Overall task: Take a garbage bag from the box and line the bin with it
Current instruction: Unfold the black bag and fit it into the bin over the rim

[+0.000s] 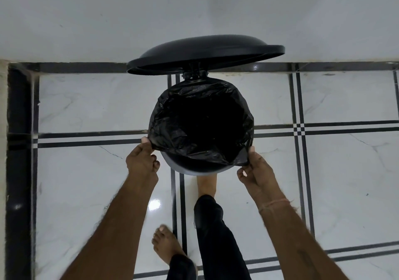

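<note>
Two bare forearms reach forward and down from the bottom corners of the view. A thread band (274,205) circles the right wrist. Between the arms, the left foot (166,243) stands on the tiled floor (86,182). The right foot (207,184) is set further forward, its toes hidden under the front of the bin (194,170).

The left hand (141,158) grips the edge of the black garbage bag (200,150) at the bin's left side, thumb on top and fingers (154,161) curled beneath. The right hand (254,169) pinches the bag's edge at the right side, its other fingers curled.

The bag's mouth is spread open over the bin, draped over the far and side rim. The near rim shows bare below the bag's front edge. Beyond, the round black lid (205,53) stands raised against the white wall (194,5).
</note>
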The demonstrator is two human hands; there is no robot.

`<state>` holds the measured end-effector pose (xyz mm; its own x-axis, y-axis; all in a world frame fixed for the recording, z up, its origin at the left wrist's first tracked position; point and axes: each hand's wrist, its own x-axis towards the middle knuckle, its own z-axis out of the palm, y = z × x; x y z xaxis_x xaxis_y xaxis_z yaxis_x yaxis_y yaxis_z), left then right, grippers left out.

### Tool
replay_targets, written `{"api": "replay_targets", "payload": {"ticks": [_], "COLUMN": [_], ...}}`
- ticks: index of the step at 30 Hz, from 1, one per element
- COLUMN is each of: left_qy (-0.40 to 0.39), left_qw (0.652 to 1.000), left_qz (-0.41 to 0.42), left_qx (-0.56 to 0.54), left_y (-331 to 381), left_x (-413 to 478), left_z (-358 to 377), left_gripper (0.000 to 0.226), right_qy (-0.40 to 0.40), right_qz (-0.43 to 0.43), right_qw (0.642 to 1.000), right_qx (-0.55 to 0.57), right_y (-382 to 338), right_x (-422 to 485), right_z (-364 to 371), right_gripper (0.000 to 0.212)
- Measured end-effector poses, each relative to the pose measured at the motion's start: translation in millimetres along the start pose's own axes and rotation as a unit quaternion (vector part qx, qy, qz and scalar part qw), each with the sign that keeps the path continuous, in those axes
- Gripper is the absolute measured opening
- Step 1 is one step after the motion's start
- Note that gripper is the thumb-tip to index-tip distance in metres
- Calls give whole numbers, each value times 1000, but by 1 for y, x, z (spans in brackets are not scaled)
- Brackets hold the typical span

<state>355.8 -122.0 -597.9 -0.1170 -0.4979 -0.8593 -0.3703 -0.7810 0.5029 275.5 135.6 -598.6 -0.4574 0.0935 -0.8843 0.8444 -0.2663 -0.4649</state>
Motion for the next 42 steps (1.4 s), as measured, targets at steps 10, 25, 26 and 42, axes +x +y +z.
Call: {"api": "replay_targets", "payload": {"ticks": [10, 25, 26, 42], "left_qy": [-168, -158, -154, -120], "left_qw": [982, 975, 975, 981], "left_qz": [-63, -124, -128, -144], "left_qx": [-54, -92, -98, -57], "left_y": [-4, -42, -44, -36], "left_x": [-11, -9, -8, 3], "left_z": [-13, -21, -20, -10], "left_gripper": [16, 20, 21, 13], "right_qy": [-57, -69, -58, 70], "right_qz": [59, 97, 94, 128], "right_qw": [996, 956, 953, 969], "right_qx": [-35, 270, 282, 199], "right_y": [26, 94, 95, 61], "right_x": [-32, -34, -32, -1], "right_z": [5, 27, 29, 50], "right_gripper": [18, 27, 26, 38]}}
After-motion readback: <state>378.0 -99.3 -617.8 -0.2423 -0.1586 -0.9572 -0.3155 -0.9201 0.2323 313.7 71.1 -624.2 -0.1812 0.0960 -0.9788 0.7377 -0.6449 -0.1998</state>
